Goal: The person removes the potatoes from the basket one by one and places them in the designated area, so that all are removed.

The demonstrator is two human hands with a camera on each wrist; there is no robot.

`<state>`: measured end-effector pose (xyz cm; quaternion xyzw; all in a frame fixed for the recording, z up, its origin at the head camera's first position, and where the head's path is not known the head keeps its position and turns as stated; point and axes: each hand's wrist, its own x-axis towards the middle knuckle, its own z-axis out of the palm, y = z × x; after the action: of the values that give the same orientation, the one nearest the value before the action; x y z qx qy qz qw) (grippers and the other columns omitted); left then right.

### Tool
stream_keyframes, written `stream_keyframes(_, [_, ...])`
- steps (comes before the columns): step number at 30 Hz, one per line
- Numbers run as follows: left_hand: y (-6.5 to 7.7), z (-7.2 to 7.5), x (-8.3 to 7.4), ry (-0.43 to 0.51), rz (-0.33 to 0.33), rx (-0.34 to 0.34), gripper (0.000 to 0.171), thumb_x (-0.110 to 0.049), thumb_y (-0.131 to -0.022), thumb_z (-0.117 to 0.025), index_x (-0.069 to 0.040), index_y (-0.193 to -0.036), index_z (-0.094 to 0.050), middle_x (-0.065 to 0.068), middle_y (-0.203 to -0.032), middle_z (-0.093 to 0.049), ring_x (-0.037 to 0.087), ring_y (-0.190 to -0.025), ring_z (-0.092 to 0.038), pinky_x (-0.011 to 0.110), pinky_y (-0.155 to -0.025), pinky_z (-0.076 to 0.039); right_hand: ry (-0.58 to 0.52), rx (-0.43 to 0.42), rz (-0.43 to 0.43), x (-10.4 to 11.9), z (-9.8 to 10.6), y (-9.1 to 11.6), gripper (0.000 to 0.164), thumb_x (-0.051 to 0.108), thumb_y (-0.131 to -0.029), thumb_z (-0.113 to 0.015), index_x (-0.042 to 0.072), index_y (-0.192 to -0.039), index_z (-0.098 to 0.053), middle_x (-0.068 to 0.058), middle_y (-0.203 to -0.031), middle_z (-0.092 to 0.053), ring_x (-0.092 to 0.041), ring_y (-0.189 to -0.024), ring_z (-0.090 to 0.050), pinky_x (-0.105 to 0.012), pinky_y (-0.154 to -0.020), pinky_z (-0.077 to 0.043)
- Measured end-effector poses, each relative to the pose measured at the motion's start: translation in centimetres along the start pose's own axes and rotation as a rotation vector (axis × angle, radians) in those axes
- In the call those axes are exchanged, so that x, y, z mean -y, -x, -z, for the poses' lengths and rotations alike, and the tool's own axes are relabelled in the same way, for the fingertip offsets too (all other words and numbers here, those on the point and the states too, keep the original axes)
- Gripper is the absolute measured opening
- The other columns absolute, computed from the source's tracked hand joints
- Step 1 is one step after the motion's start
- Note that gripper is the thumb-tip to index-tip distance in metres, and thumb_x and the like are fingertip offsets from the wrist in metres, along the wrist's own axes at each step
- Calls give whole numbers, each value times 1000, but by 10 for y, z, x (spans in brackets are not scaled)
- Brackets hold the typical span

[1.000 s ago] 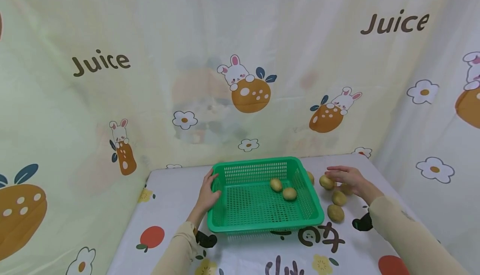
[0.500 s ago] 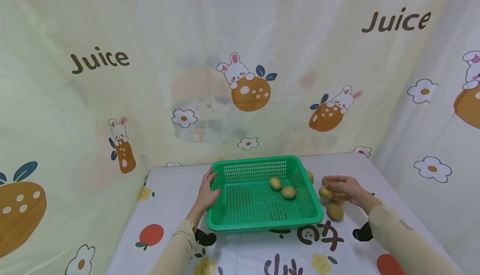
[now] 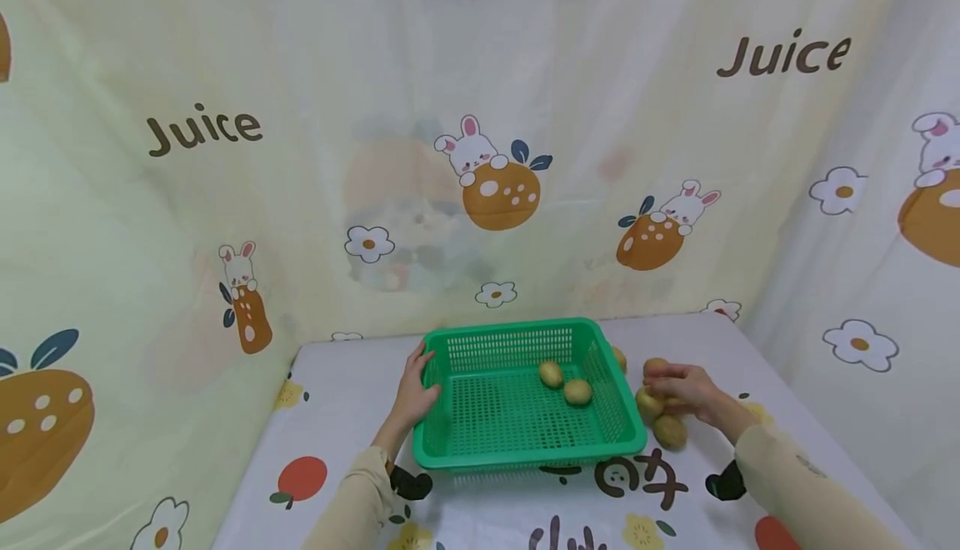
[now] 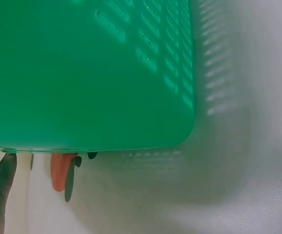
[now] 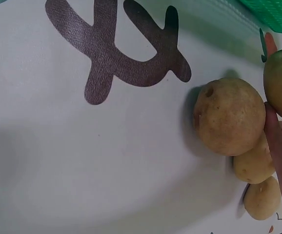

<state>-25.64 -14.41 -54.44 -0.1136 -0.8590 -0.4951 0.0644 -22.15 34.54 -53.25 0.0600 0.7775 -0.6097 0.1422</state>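
A green plastic basket with slotted walls stands on the table, two potatoes lying inside it toward the right. My left hand grips the basket's left rim. In the left wrist view its thumb meets the rim's edge. To the right of the basket, my right hand pinches a potato between thumb and fingers, close to the basket wall. Just below that hand lies a larger potato on the table. Two more potatoes sit beside it in the right wrist view, partly behind the thumb.
Another potato lies behind the basket's right wall, mostly hidden by it, and one more potato is beyond my right fingers. The printed tablecloth meets a patterned curtain at the back and sides.
My right hand has moved slightly toward me and the basket over the group of potatoes, and one potato is now in its fingers. The left hand has stayed on the rim.
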Motion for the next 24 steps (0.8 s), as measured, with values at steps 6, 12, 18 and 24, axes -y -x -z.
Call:
stream_keyframes(6, [1, -1, 2, 3, 3, -3, 69, 6, -76, -58, 7, -144, -42, 18, -160, -22, 43, -145, -20, 63, -109, -26, 28, -44, 3, -3, -7, -1, 45, 12, -93, -65, -11, -130, -54, -12, -110, -72, -19, -94, -67, -50, -84, -55])
stream_keyframes(12, [2, -4, 3, 4, 4, 5, 70, 5, -75, -58, 7, -143, -42, 19, -160, -22, 43, -145, -20, 63, -109, -26, 70, -94, -27, -8, -9, -2, 43, 12, -92, -66, -9, -129, -57, -12, -108, -72, -21, -93, -67, -49, -81, -56])
stream_keyframes(18, [2, -4, 2, -11, 4, 3, 71, 4, -74, -58, 6, -143, -43, 19, -160, -22, 43, -145, -21, 63, -109, -26, 76, -84, -11, -5, -8, 1, 42, 10, -93, -64, -11, -129, -56, -12, -108, -72, -21, -93, -67, -50, -82, -56])
stream_keyframes(24, [-1, -1, 3, -11, 8, -6, 71, 4, -73, -57, 6, -143, -43, 18, -160, -23, 43, -145, -22, 63, -109, -27, 59, -55, 44, -1, -1, 10, 48, 10, -93, -64, -14, -132, -51, -13, -110, -72, -17, -92, -66, -51, -85, -54])
